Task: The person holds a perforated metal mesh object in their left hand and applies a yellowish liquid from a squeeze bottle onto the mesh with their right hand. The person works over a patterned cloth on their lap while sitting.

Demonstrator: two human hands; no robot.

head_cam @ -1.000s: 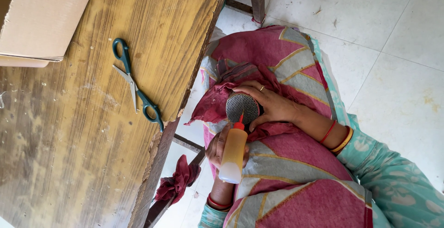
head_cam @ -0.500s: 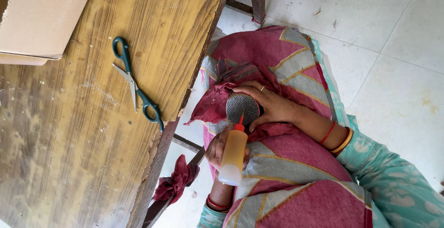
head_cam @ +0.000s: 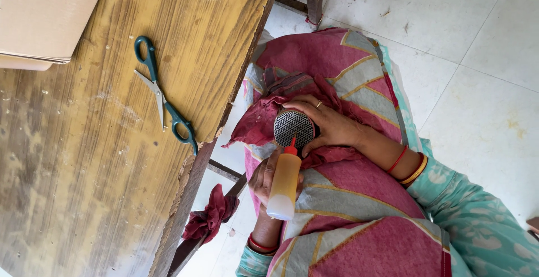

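Gripping yellow bottle [head_cam: 283, 182], perhaps glue.

A round grey mesh disc [head_cam: 296, 129], dotted with fine perforations, is showing against maroon cloth [head_cam: 337, 69] banded in grey with thin yellow-gold lines. A squeeze bottle [head_cam: 283, 182] is glowing amber-orange, topped by a red nozzle. Red and yellow bangles [head_cam: 409, 165] are circling one wrist beside a teal sleeve [head_cam: 477, 226] with a pale print. Dark green-handled scissors [head_cam: 163, 104] are lying on a streaked yellow-brown wooden table [head_cam: 84, 170] near a tan cardboard box [head_cam: 45, 13].
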